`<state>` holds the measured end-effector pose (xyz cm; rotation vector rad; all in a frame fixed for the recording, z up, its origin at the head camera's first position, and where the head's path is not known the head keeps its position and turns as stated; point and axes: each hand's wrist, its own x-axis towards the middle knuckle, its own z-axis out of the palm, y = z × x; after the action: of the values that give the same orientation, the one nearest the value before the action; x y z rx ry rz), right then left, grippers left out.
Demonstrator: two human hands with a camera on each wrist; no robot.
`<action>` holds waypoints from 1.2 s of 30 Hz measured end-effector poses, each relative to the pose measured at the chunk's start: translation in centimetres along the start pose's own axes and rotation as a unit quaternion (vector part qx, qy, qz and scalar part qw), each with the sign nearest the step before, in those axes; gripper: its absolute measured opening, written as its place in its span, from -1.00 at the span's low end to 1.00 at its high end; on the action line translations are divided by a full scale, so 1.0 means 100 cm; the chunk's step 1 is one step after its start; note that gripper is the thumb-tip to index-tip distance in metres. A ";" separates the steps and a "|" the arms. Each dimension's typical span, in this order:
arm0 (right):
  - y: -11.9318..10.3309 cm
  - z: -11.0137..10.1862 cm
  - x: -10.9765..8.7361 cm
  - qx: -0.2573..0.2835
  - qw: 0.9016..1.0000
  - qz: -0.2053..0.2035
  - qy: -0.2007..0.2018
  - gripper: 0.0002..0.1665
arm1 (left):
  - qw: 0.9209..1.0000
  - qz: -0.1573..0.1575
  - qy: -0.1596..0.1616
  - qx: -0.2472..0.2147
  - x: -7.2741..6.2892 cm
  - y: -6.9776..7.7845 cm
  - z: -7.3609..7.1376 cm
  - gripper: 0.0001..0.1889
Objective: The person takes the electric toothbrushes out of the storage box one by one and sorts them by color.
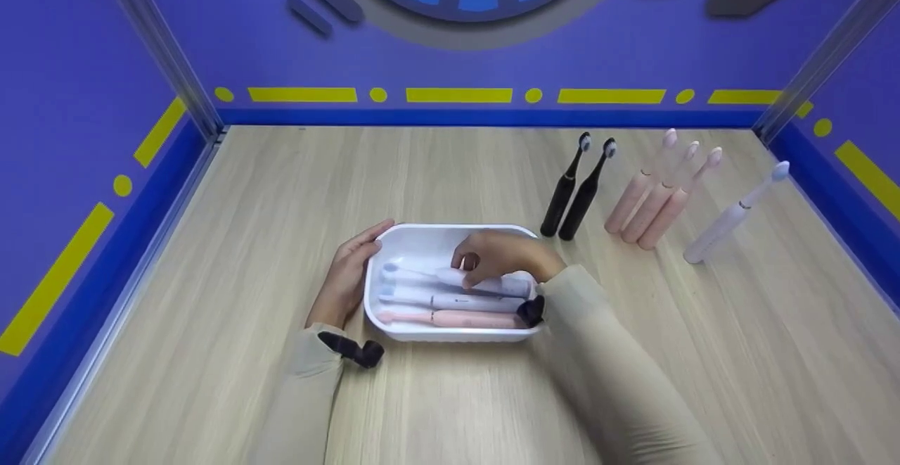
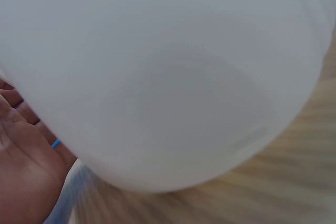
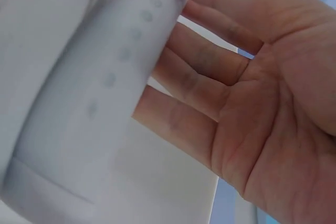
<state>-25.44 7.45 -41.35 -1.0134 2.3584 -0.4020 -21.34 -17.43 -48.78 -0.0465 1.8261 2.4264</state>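
Note:
A white plastic tub lies on the table with toothbrushes inside. My left hand rests along the tub's left end, fingers stretched against the outer wall; in the left wrist view its palm faces that wall. Inside the tub, my right hand pinches the handle of a white electric toothbrush between thumb and fingers. Up close, that handle shows a row of round marks. Below it in the tub lie another white electric toothbrush and a pink electric toothbrush, heads to the left.
To the right of the tub stand two black electric toothbrushes, three pink ones and one white one, all upright. Blue-purple panels wall in the wooden table at the back and both sides.

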 end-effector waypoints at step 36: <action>-0.002 -0.023 -0.023 0.098 0.991 -0.063 0.073 -0.61 | 1.000 -0.002 -0.001 -0.001 0.002 -0.001 -0.002 -0.53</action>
<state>-25.33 9.14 -38.57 -1.0745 2.3312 -0.7637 -21.49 -17.53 -48.97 -0.0478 1.8225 2.4246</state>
